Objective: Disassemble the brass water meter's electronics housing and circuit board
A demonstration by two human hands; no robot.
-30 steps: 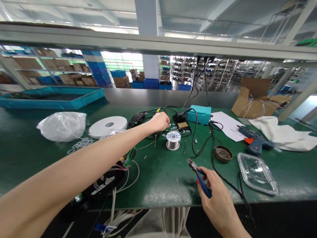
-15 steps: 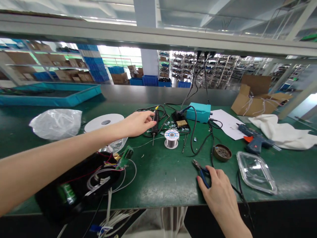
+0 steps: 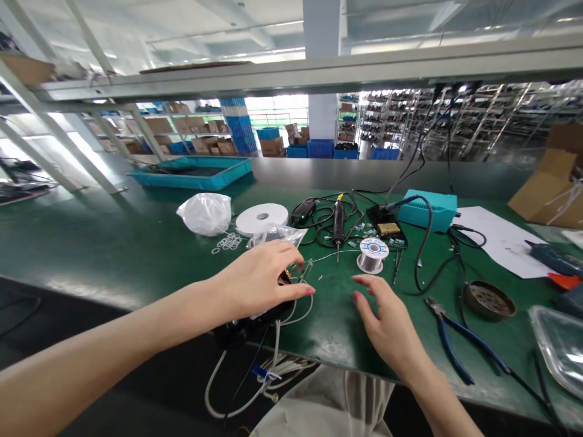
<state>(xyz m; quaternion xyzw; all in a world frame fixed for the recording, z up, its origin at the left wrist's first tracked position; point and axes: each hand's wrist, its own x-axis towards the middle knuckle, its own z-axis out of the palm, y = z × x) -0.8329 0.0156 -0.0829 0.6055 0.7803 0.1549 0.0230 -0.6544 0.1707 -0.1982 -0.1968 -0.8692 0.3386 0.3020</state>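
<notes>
My left hand (image 3: 262, 276) hovers over a black housing with wires (image 3: 237, 331), thumb and fingers apart and holding nothing. It hides most of the housing; a thin green circuit board (image 3: 306, 271) and white cables (image 3: 277, 340) show beside its fingers. My right hand (image 3: 389, 321) is empty above the green bench, its fingers spread and pointing left. To its right lie blue-handled diagonal cutters (image 3: 449, 331), their handles apart. Beyond the hands stand a solder wire spool (image 3: 371, 261) and a black electric screwdriver (image 3: 338, 224).
A teal soldering station (image 3: 430, 209) and its iron stand (image 3: 387, 221) sit at the back right. A brown dish (image 3: 489, 300) and a clear lid (image 3: 560, 346) lie at right. Further left are a white reel (image 3: 246, 220), a plastic bag (image 3: 207, 213) and a blue tray (image 3: 195, 180).
My right hand has let go of the diagonal cutters and moved left of them. My left hand has come back from the screwdriver to the black housing. The view has turned left.
</notes>
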